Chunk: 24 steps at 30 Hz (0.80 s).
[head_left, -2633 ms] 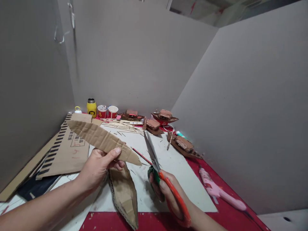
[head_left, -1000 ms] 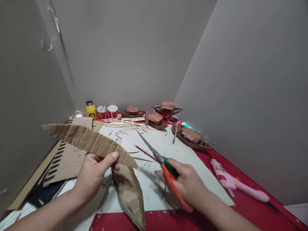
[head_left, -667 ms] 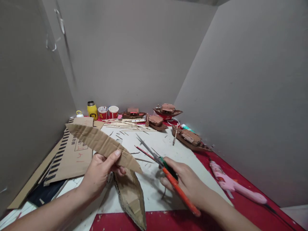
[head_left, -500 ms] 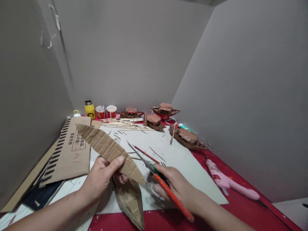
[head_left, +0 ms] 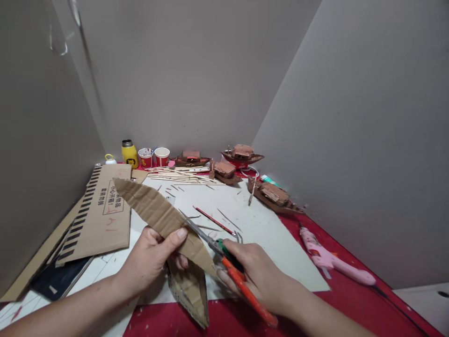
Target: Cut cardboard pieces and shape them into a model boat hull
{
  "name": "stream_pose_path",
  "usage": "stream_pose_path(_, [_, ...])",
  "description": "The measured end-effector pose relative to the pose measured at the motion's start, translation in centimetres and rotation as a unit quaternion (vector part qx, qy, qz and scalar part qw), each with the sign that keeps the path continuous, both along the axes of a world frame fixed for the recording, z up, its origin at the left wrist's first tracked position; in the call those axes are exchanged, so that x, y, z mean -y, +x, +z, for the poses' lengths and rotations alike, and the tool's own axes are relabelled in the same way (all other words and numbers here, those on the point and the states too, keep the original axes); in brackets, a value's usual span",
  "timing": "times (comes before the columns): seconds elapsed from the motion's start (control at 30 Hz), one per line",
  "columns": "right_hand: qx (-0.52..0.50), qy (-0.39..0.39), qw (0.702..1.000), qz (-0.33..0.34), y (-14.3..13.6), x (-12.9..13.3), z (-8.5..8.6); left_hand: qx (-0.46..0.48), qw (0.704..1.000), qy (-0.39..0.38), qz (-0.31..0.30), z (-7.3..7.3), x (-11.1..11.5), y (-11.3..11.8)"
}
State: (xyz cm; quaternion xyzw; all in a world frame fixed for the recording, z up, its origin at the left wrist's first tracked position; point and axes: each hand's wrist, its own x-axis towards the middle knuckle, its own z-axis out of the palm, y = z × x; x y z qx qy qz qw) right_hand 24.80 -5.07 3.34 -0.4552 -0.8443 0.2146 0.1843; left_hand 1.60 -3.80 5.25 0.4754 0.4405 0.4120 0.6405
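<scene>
Head view: the cardboard strip (head_left: 159,216), a long leaf-shaped cut-out, is held above the table (head_left: 266,234) at centre-left. Left hand (head_left: 150,255) grip is clamped on the strip, thumb on top. Right hand (head_left: 256,274) grip is closed around the handles of the scissors (head_left: 213,245), whose blades meet the strip's edge at 3 o'clock. Judged progress: outline largely cut, trimming remains. A cardboard hull (head_left: 187,288) lies at 6 o'clock; model boats (head_left: 273,196) at 2 o'clock.
</scene>
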Motion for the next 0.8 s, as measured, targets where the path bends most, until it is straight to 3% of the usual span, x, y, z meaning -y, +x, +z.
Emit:
stream_pose_path(0.17, [-0.015,0.016,1.000,-0.006,0.3,0.0,-1.1,0.007,1.000,-0.003,-0.005,0.0,0.0,0.1])
stream_pose_path(0.43, [-0.107,-0.036,0.994,-0.006,-0.3,0.4,-2.5,0.052,0.998,-0.014,-0.039,0.5,0.0,0.3])
stream_pose_path(0.53, [-0.135,-0.043,0.990,-0.022,-0.3,0.2,-2.1,0.061,0.997,-0.022,-0.051,0.4,-0.1,0.1])
stream_pose_path(0.63, [-0.141,-0.019,0.985,-0.096,1.0,-0.8,-0.9,0.060,0.998,-0.013,-0.023,0.3,-0.6,-0.4])
stream_pose_path(0.7, [-0.063,0.041,0.977,-0.200,2.7,-2.0,0.3,0.061,0.998,0.004,0.016,0.3,-1.3,-0.8])
stream_pose_path(0.8, [0.208,0.047,0.926,-0.313,5.4,-3.6,1.5,0.060,0.993,0.052,0.093,0.4,-2.6,-1.5])
